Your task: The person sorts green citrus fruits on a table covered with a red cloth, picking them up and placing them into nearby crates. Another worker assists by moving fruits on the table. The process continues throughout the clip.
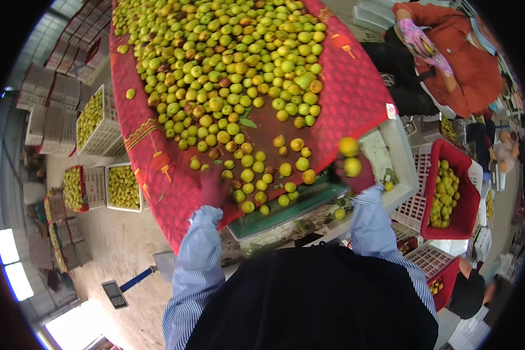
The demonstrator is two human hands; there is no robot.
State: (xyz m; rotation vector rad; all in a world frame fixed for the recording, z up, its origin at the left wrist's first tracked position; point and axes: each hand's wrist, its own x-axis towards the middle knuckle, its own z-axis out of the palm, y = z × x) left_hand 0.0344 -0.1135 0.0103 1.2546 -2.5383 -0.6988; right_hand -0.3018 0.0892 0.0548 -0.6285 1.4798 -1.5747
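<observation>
Many round green-yellow fruits (pixel 227 57), some with brown patches, lie heaped on a red patterned cloth (pixel 341 87). My left hand (pixel 214 186), in a dark red glove, is at the near left edge of the fruits, beside a few of them; its fingers are blurred, and whether they grip anything cannot be made out. My right hand (pixel 358 173), gloved alike, holds two yellow fruits (pixel 352 167) above the cloth's right edge, near a white plastic crate (pixel 402 175). Below the cloth's near edge shows a green tray (pixel 288 210), with a loose fruit (pixel 339 214) to its right.
A red-lined crate of fruits (pixel 446 192) stands at the right. Fruit-filled crates (pixel 124 186) and stacked boxes (pixel 61 94) are on the left, with a scale display (pixel 114 294) below. A co-worker in orange (pixel 468 65) with patterned gloves sits at the upper right.
</observation>
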